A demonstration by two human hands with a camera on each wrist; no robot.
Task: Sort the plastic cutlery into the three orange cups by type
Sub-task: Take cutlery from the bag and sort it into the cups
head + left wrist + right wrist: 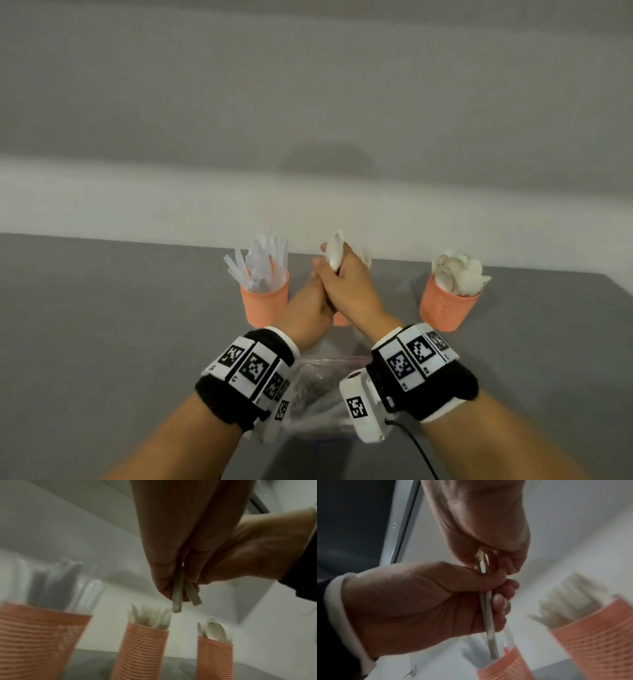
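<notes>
Both hands meet above the middle orange cup, which they mostly hide. My right hand grips the bowl ends of a small bundle of white plastic spoons. Just below it, my left hand curls round their handles. In the left wrist view two handles stick down out of my left hand, above the middle cup. The right wrist view has my right hand on top and the handles running down. The left cup holds white knives; the right cup holds spoons.
A clear plastic bag lies on the grey table under my wrists, near the front. The cups stand in a row close to the table's far edge, against a pale wall. A black cable trails from the right wrist unit.
</notes>
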